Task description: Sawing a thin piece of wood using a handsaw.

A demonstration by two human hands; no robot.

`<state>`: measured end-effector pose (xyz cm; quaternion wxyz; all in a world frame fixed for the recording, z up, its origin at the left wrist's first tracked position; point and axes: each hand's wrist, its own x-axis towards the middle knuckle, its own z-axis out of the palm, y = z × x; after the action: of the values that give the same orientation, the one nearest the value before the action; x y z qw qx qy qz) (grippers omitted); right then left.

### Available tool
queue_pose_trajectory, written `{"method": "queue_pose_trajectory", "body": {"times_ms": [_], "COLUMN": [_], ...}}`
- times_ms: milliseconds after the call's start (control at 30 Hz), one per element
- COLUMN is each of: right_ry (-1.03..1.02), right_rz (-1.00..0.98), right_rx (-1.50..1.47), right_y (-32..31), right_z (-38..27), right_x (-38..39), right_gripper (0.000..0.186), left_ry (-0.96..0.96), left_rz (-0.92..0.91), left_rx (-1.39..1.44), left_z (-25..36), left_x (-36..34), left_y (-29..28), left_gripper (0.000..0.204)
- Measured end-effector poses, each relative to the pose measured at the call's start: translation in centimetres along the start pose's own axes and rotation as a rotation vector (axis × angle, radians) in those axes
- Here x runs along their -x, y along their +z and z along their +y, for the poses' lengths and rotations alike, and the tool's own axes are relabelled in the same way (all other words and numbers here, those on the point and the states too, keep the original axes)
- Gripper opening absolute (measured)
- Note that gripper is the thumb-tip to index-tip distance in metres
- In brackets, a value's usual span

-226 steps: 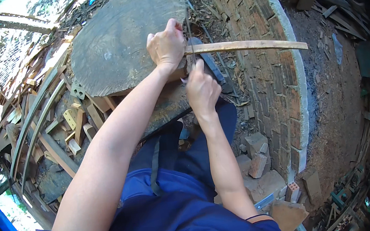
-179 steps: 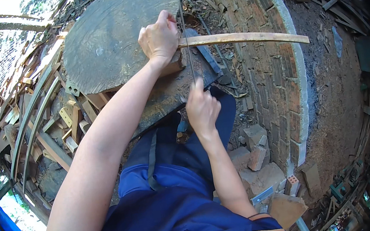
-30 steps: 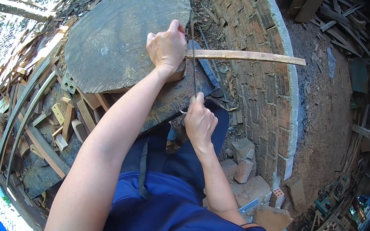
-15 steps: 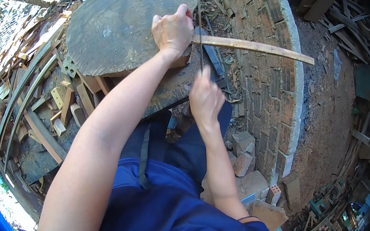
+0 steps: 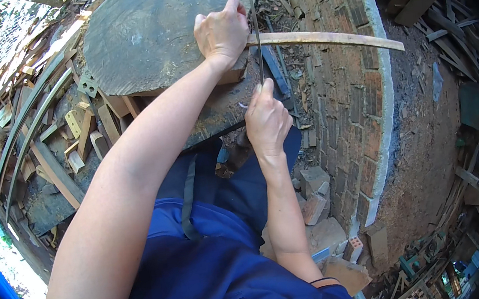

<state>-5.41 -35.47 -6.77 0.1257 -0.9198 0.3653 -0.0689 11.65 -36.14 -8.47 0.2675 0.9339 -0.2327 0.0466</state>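
Work in hand looks like a cutting stroke: a thin blade (image 5: pixel 255 21) lies across a wooden strip (image 5: pixel 327 37), close beside the left hand (image 5: pixel 223 33). Next move, I judge, calls for a firm hold on the strip and a straight pull or push, thumb clear of the edge. Largest first: brick wall (image 5: pixel 340 85) to the right, coursed, rough, reddish-brown, with a pale capped edge. Far centre, a broad stump (image 5: pixel 143 38), its grey sawn face finely grained and scuffed. Left, a jumble of angular offcuts (image 5: pixel 61 173). Strip is pale, slim, flat-sided; seems bowed, though the lens may bend it; it juts right from the stump's edge, across the wall. Left hand curled over its left end, finger contact hidden. Blade dark, narrow, straight, metal by the look; teeth too fine to tell. Right hand (image 5: pixel 269 118), nearer, closed round its near end; any handle is concealed.
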Motion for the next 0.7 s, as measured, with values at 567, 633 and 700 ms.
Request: {"method": "queue_pose_trajectory", "body": {"times_ms": [567, 633, 700], "right_ry": [-0.005, 0.004, -0.018], "right_rz": [-0.037, -0.082, -0.065], "right_rx": [-0.021, -0.003, -0.019], "right_y": [0.3, -0.3, -0.3], "right_z": [0.6, 0.8, 0.0], "right_x": [2.5, 2.8, 0.1], "right_gripper": [0.012, 0.011, 0.012], "left_ry": [0.014, 0.015, 0.028], "left_rz": [-0.035, -0.035, -0.032], "left_rx": [0.019, 0.021, 0.013], "left_z": [-0.3, 0.1, 0.1], "left_x": [0.8, 0.4, 0.7], "left_y": [-0.1, -0.3, -0.6], "left_gripper": [0.009, 0.009, 0.010]}}
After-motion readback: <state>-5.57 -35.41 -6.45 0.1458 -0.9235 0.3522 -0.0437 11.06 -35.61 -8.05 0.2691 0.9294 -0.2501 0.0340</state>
